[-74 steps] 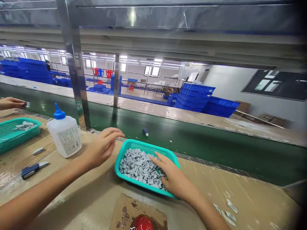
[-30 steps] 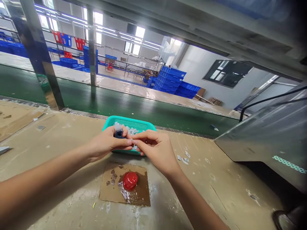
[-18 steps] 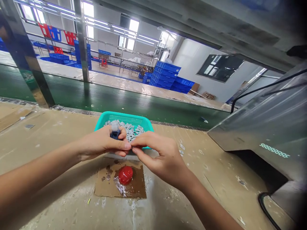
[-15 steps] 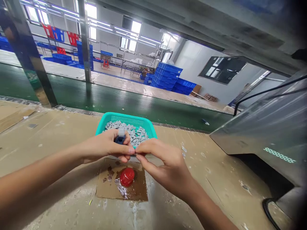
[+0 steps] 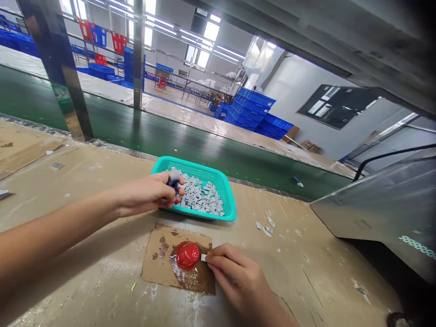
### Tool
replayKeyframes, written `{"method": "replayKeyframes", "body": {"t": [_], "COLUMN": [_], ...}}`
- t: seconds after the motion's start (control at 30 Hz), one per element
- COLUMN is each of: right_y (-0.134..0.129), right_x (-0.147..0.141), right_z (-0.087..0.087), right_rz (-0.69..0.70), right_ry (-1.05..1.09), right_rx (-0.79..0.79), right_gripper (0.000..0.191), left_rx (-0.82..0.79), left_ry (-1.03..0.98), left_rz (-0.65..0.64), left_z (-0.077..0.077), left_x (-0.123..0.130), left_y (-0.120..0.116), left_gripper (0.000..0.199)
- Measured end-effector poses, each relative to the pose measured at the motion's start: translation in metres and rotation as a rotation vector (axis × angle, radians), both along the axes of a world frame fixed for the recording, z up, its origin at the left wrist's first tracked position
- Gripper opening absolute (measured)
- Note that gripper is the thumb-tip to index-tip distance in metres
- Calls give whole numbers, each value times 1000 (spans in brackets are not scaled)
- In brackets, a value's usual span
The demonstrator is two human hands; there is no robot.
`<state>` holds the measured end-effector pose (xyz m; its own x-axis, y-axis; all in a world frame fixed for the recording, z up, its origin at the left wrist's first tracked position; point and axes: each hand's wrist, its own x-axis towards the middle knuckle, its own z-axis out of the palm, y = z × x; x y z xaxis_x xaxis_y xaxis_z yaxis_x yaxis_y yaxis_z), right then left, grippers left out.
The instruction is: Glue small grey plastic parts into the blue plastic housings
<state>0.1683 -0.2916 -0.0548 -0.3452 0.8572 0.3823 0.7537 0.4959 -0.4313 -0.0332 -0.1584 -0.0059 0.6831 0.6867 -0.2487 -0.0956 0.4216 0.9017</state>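
Note:
Over the left side of a green plastic basket (image 5: 230,200), my left hand (image 5: 155,190) is closed around a dark blue part with a light grey piece (image 5: 175,174) on top. Small grey plastic pieces (image 5: 200,195) fill much of the basket. My right hand (image 5: 235,270) pinches a small grey-white plastic piece (image 5: 203,257) between thumb and fingertips. That piece is just right of a shiny red round object (image 5: 187,255), which sits on a wet, stained cardboard sheet (image 5: 153,270).
Several loose grey pieces (image 5: 267,227) lie right of the basket. A green conveyor belt (image 5: 190,141) runs behind the worktable. On the right stands a metal machine housing (image 5: 381,209); a metal post (image 5: 138,59) rises at the back. Blue crates (image 5: 250,109) are stacked beyond.
My hands have moved apart. The right one came down beside the red object with a small grey-white piece; the left stays by the basket holding the dark blue part. The view has shifted slightly.

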Motion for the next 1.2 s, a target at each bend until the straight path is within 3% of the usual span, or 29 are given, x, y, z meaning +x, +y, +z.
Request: {"method": "replayKeyframes", "body": {"t": [0.37, 0.63, 0.83, 1.03, 1.2], "right_y": [-7, -7, -3, -1, -2], "right_x": [4, 7, 7, 10, 13], "right_z": [-1, -7, -8, -9, -10], "right_rz": [-60, -78, -88, -83, -87], "right_ry": [52, 53, 65, 73, 62], "right_rx": [-99, -49, -11, 10, 34], "right_gripper": [24, 24, 23, 22, 22], "left_rx": [-105, 58, -14, -59, 43], "left_ry": [-100, -93, -179, -180, -85], "left_rz": [24, -68, -33, 7, -42], "left_z": [3, -1, -4, -11, -14], "left_x": [5, 0, 6, 8, 9], "left_y": [-2, 4, 1, 0, -1], "left_gripper": [16, 29, 32, 9, 22]}}
